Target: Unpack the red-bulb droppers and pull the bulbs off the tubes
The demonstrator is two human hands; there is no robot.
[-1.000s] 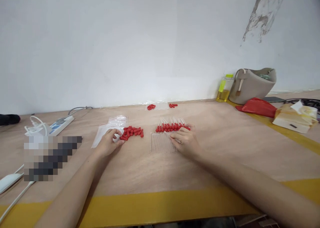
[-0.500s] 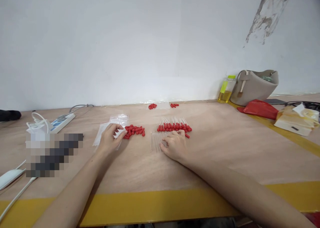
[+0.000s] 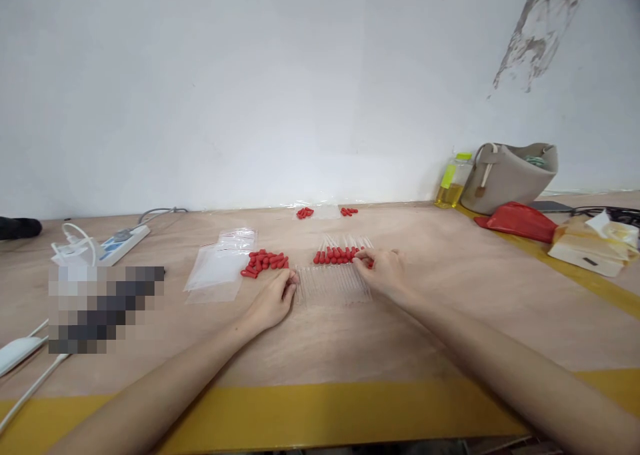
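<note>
A row of clear glass tubes (image 3: pixel 331 284) lies flat on the wooden table (image 3: pixel 320 335). My left hand (image 3: pixel 274 298) rests at the row's left edge, fingers curled against the tubes. My right hand (image 3: pixel 384 270) is at the row's right far corner, fingers bent, touching the tubes and the end of a row of red-capped droppers (image 3: pixel 338 255). A loose pile of red rubber caps (image 3: pixel 264 262) lies just left of them. Clear zip bags (image 3: pixel 215 266) lie further left.
More red caps (image 3: pixel 326 211) sit on plastic by the wall. A power strip (image 3: pixel 114 247) and cables lie at the left. At the right stand a yellow-liquid bottle (image 3: pixel 451 178), a grey bag (image 3: pixel 510 173), a red pouch (image 3: pixel 517 221) and a tissue pack (image 3: pixel 593 242).
My left hand left the zip bags and moved right to the tubes' left edge. My right hand moved from the tubes' middle to their right far corner. The tubes now lie spread wider.
</note>
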